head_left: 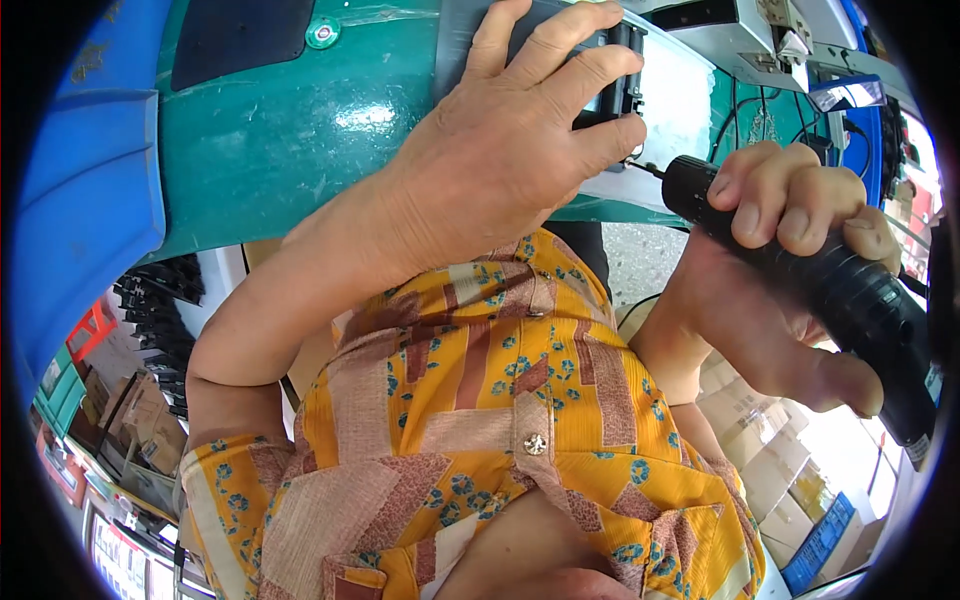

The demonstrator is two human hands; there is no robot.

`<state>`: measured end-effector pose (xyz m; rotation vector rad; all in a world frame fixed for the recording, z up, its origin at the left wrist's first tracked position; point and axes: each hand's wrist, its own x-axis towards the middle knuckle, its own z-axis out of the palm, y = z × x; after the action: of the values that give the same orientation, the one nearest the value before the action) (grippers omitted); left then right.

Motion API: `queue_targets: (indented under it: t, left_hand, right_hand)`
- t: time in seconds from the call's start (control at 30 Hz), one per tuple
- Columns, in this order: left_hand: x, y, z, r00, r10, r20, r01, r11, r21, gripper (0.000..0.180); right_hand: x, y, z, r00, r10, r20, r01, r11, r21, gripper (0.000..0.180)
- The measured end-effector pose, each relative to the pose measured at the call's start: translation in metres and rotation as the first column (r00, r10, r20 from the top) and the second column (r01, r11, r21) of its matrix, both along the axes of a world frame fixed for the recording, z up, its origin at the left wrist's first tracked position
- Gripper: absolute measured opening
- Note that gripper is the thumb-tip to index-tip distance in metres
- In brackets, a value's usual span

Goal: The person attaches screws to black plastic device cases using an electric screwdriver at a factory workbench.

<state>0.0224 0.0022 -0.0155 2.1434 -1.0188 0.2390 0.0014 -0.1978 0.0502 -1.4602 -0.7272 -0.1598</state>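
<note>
Near the top middle lies a black plastic housing (622, 75) with ridged parts along its right side. My left hand (530, 125) reaches across it, fingers spread and bent over it, holding it against the table; the palm hides much of it. My right hand (790, 220) is wrapped round a black electric screwdriver (840, 280). The screwdriver slants up to the left. Its thin bit (648, 170) points at the housing's near right corner, close to my left thumb. Whether the bit touches a screw there I cannot tell.
A green mat (290, 150) covers the table, with a dark pad (240, 40) and a small round green item (323, 33) at upper left. A blue bin (100, 180) stands left. White sheeting (680, 90), dark cables (735, 125) and metal equipment (740, 45) lie right of the housing.
</note>
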Motion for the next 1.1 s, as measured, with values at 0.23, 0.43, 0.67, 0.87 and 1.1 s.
queue_targets:
  t: [0.23, 0.43, 0.67, 0.87, 1.1]
  left_hand:
    - [-0.001, -0.001, -0.004, 0.999, 0.008, 0.037, -0.008, 1.000, -0.009, 0.030]
    - [-0.005, -0.009, -0.018, 0.976, 0.120, 0.180, -0.111, 0.992, -0.059, 0.035]
    - [-0.007, 0.004, -0.012, 0.959, 0.194, 0.205, -0.178, 0.980, -0.090, 0.056]
    - [-0.012, 0.042, -0.007, 0.931, 0.328, 0.160, -0.343, 0.936, 0.079, 0.085]
    - [-0.009, 0.043, -0.001, 0.941, 0.327, 0.094, -0.339, 0.922, 0.186, 0.089]
  right_hand:
    - [0.008, 0.008, -0.015, 0.998, -0.049, 0.047, 0.042, 0.989, 0.142, 0.085]
    - [0.014, 0.007, -0.028, 0.992, 0.081, 0.102, -0.108, 0.949, 0.296, 0.078]
    - [-0.005, -0.019, -0.012, 0.984, -0.006, 0.181, -0.077, 0.888, 0.453, 0.068]
    - [-0.003, -0.042, -0.033, 0.970, -0.241, 0.021, 0.203, 0.857, 0.473, 0.066]
    - [0.008, -0.041, -0.052, 0.923, -0.375, -0.081, 0.379, 0.858, 0.346, 0.065]
